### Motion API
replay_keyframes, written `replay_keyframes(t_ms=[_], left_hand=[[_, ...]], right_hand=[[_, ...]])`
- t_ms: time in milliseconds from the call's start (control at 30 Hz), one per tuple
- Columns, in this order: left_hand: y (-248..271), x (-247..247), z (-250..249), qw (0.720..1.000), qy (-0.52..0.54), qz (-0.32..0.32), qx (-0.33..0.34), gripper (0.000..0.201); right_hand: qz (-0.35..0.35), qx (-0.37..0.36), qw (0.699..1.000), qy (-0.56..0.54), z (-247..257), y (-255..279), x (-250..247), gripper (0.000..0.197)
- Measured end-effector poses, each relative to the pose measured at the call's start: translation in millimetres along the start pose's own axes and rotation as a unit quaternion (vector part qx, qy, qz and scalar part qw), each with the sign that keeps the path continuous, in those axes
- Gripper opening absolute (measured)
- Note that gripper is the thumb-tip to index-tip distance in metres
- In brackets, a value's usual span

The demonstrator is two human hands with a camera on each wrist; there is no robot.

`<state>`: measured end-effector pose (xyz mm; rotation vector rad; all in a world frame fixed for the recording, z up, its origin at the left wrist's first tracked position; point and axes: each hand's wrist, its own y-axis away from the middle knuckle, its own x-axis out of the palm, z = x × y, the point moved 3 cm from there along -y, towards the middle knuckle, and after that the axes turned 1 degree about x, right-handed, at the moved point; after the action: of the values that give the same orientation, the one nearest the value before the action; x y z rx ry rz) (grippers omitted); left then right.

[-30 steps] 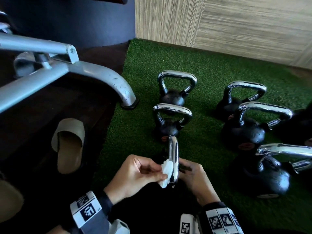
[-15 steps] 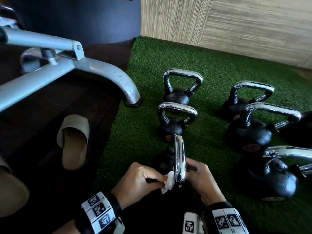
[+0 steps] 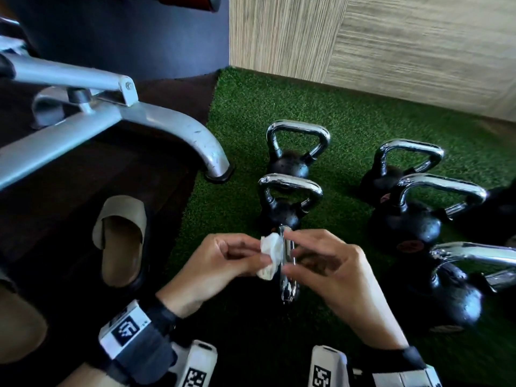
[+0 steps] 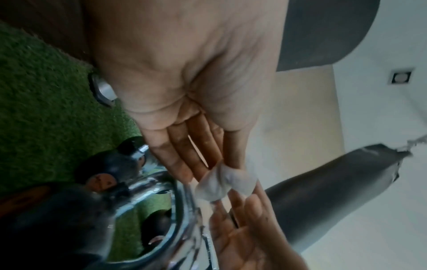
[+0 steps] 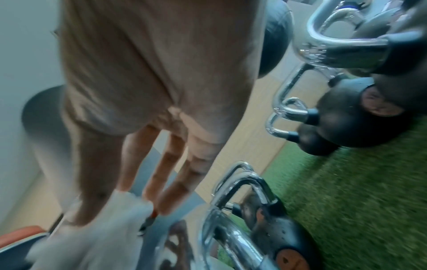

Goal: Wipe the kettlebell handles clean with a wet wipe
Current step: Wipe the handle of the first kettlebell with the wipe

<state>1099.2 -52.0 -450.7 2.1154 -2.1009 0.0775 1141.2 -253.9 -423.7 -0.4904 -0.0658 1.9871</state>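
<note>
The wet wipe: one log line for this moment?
left hand pinches wet wipe | wipe beside nearest kettlebell handle | right hand alongside

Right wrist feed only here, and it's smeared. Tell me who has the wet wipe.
Observer: On the head view the left hand pinches the wet wipe against the left side of the nearest chrome handle.
Operator: Now give me the right hand.
Observer: The right hand is on the handle's other side, fingertips at the bar. I cannot tell whether it grips.
Operator: Report what's off to the left.
Observer: A beige slipper lies on the dark floor, near a silver machine leg.
</note>
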Motion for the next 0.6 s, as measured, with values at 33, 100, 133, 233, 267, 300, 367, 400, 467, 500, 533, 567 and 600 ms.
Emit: replay_keyframes(t_ms=[33,100,133,233,267,300,367,400,467,500,533,567,600], left_hand=[[-1,2,-4,0.999,0.028,0.002,-0.017,0.029],[-3,9,-10,0.995,0.084,0.005,-0.056,0.034],[-4,12,-12,0.992,0.102,0.004,-0.075,0.040],[-7,18,-13,0.981,0.157,-0.014,-0.112,0.054],[-8,18,-14,0.977,0.177,-0.021,-0.119,0.054],[-9,18,-13,0.974,0.191,-0.025,-0.123,0.052],[-10,17,-12,0.972,0.195,-0.020,-0.127,0.049],[-10,17,-12,0.974,0.188,-0.018,-0.125,0.049],[-10,15,-10,0.978,0.173,-0.017,-0.114,0.050],[-11,14,-9,0.980,0.167,-0.019,-0.107,0.050],[-12,12,-8,0.983,0.155,-0.023,-0.100,0.049],[-14,10,-6,0.986,0.135,-0.026,-0.091,0.047],[-15,8,-5,0.990,0.115,-0.029,-0.081,0.041]], right_hand=[[0.026,0.000,1.000,-0.012,2,1,3,0.050],[0.025,0.001,1.000,-0.017,2,1,7,0.055],[0.010,-0.004,1.000,-0.015,3,1,9,0.054],[-0.053,-0.022,0.998,-0.012,8,0,10,0.043],[-0.074,-0.024,0.997,-0.008,9,0,9,0.037],[-0.089,-0.023,0.996,0.000,9,0,8,0.030],[-0.097,-0.005,0.995,0.008,6,-1,9,0.022],[-0.093,0.007,0.996,0.001,4,-2,11,0.021],[-0.089,0.020,0.996,-0.021,2,-2,16,0.024],[-0.090,0.019,0.995,-0.024,1,-3,18,0.025],[-0.092,0.017,0.995,-0.021,1,-3,18,0.024],[-0.096,0.014,0.995,-0.012,0,-4,17,0.023],[-0.106,0.013,0.994,0.000,-2,-6,13,0.021]])
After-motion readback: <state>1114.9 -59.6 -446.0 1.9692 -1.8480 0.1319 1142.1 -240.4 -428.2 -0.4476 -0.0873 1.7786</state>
